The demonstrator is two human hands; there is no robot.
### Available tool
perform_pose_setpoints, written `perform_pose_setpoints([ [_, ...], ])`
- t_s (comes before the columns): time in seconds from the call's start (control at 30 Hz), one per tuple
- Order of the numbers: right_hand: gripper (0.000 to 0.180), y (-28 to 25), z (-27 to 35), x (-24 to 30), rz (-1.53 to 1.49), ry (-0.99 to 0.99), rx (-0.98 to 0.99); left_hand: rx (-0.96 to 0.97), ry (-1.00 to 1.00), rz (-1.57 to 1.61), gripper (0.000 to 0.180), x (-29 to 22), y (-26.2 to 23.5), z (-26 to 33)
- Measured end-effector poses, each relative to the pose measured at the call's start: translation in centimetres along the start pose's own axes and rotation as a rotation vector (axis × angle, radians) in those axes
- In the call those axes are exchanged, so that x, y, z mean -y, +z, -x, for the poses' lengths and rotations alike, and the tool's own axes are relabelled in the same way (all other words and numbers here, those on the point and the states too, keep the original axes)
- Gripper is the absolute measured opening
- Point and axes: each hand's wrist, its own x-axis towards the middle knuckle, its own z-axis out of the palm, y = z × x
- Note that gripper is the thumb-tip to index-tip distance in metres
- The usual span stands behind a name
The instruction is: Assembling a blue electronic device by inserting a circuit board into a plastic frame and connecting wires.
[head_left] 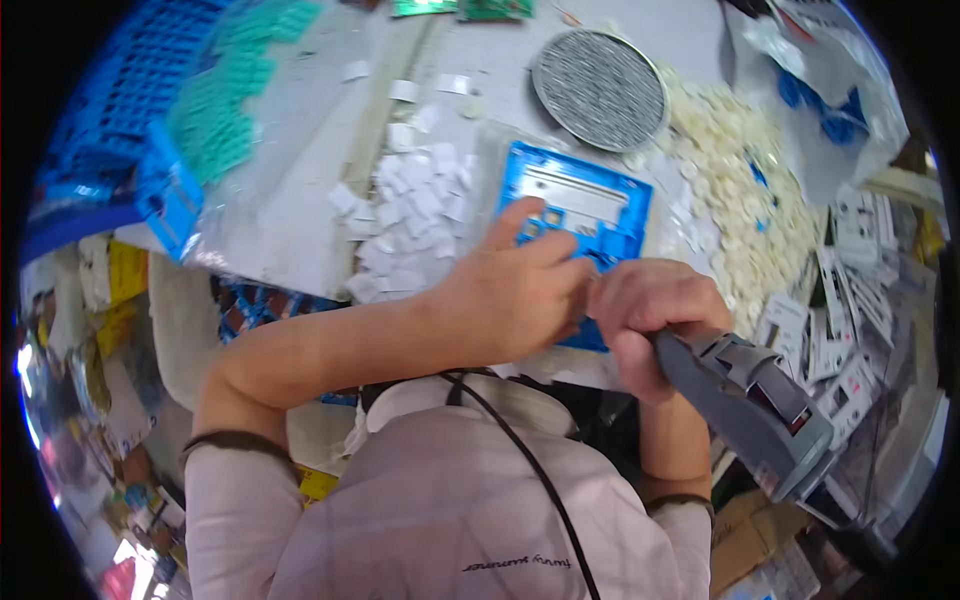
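Note:
A bright blue plastic casing lies on the worktable in front of me, with a metallic strip set into its far half. My left hand rests over its near left part, index finger reaching onto the casing and the other fingers curled. Wrapped round a grey cordless power screwdriver is my right hand, close against the left fingertips at the casing's near right side. The tool's body points back toward the lower right. Its tip and whatever it touches are hidden behind my hands.
A round dish of small metal pieces stands beyond the casing. White squares lie left, cream discs right. Farther out are teal parts, blue casings, green circuit boards, a clear bag and white panels.

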Motion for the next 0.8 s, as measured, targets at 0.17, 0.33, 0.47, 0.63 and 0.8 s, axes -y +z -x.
perform_pose_setpoints([
  [0.17, 0.052, -2.4, -1.4, 1.7, -0.192, 0.168, -0.207, 0.022, 0.017, 0.077, 0.016, 0.5, -1.4, 0.4],
  [0.33, 0.044, -8.0, -2.4, 6.7, -0.032, 0.029, -0.265, -0.12, -0.172, 0.146, 0.026, 6.3, -7.5, 4.0],
  [0.47, 0.042, -9.1, -1.9, 7.3, 0.008, 0.104, -0.337, -0.308, -0.687, -0.315, 0.02, 14.7, -15.2, 7.8],
  [0.63, 0.038, -7.8, -1.7, 5.1, 0.007, 0.116, -0.3, 0.199, -0.89, -0.893, 0.021, 20.6, -18.6, 10.0],
  [0.8, 0.038, -7.6, -1.9, 5.0, -0.004, 0.091, -0.224, 0.335, -1.0, -0.869, 0.024, 23.5, -19.1, 9.0],
])
